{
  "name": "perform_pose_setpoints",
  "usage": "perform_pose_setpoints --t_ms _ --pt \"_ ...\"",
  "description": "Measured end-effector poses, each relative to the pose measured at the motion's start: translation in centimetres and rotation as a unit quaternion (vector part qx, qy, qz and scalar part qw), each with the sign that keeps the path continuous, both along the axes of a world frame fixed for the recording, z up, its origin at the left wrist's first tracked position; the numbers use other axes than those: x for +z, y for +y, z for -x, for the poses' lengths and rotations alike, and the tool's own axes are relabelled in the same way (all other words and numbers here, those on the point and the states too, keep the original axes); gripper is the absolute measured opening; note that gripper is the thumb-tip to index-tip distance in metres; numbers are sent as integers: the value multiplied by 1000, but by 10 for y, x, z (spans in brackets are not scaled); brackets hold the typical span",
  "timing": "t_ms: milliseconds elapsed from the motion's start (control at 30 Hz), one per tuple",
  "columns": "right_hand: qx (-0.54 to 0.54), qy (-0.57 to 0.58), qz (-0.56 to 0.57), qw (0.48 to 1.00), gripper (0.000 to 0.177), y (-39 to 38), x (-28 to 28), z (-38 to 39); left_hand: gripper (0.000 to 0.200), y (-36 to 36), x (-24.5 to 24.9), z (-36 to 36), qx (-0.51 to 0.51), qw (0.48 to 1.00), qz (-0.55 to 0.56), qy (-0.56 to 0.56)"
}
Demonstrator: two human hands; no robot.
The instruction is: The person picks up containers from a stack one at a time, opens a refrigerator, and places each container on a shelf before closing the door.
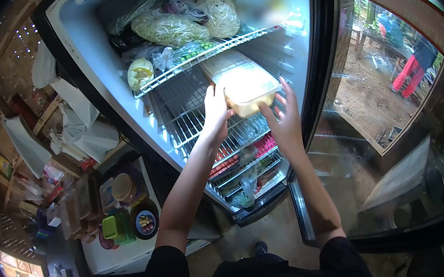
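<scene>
A plastic container with a pale lid [246, 84] is at the front of a wire shelf inside the open fridge, brightly lit from above. My left hand [216, 112] holds its left side, with the fingers partly hidden behind the container. At its right front corner is my right hand [283, 112], its fingers spread and slightly blurred; whether they touch the container is hard to tell. Another flat lidded box [222, 63] shows partly behind it. Bagged vegetables [171, 30] fill the wire shelf above [207, 55].
The fridge's glass door [341, 179] stands open at the right. Red packages [224, 165] and a plastic bag [246, 190] are on lower shelves. At the left, a white surface [123, 259] bears a green container [113, 227], tubs and a dark plate [145, 221].
</scene>
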State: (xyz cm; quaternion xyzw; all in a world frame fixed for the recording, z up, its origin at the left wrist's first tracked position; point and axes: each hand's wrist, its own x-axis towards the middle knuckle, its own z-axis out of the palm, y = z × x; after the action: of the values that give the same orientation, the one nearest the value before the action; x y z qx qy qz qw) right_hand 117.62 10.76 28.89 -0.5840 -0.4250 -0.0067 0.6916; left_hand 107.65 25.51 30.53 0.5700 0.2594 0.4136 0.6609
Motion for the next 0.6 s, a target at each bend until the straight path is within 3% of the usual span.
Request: perform_pose_setpoints --t_ms 133,167,300,400,433,533,567,600 --pt "-31 -161 58 985 93 66 13 -40 48 48 -3 -24 -24 999 33 -14" --pt "-33 -158 70 984 94 78 13 -44 48 60 -4 -29 -37 998 37 -21" --pt "-50 -144 108 982 94 122 4 -67 51 92 -20 -68 74 994 26 -82" --pt "-52 -171 125 976 90 146 -2 -88 43 115 -17 -86 83 996 43 16" --pt "-78 -172 148 971 87 151 0 -89 44 149 -38 -104 85 994 65 24" --pt "-78 -180 163 967 85 170 -1 -102 48 194 -82 -134 204 973 -101 50" --pt "-72 -183 145 970 83 177 -4 -107 37 203 -89 -145 240 959 -132 70" --pt "-66 -185 126 972 81 184 -9 -113 34 211 -87 -147 207 966 -121 95"
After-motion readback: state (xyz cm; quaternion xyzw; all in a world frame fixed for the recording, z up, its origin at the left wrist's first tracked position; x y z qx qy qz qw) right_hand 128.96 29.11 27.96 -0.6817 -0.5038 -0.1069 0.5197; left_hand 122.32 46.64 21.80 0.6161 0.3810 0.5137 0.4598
